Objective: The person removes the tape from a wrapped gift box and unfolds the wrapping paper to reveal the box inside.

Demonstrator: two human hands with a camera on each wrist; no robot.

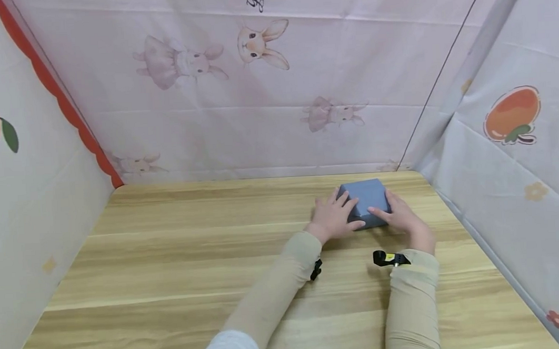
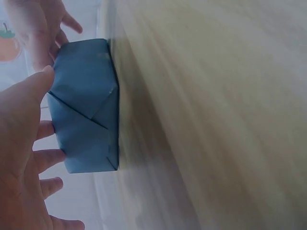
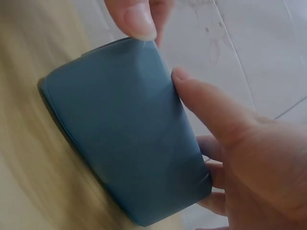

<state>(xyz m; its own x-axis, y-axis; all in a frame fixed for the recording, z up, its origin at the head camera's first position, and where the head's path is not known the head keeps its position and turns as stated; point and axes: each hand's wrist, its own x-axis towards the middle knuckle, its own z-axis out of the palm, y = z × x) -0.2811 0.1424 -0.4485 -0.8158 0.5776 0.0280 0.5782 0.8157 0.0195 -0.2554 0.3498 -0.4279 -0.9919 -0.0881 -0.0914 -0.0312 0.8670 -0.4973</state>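
A blue paper-wrapped box (image 1: 367, 196) sits near the back right of the wooden table, between both hands. My left hand (image 1: 331, 217) holds its left end, fingers spread over the edge and thumb toward the front. In the left wrist view, folded flaps cross one end of the box (image 2: 86, 129), and the left thumb (image 2: 41, 82) meets its edge. From the right side, my right hand (image 1: 402, 215) grips it, thumb along the front top edge. The right wrist view shows the box's smooth broad face (image 3: 124, 129), with the right fingers partly hidden behind it.
The wooden tabletop (image 1: 171, 275) extends left and toward the front. A pale rabbit-print cloth (image 1: 258, 138) hangs behind its back edge. More printed cloth (image 1: 503, 184) rises along the right side. Small black camera mounts (image 1: 390, 258) are strapped at the wrists.
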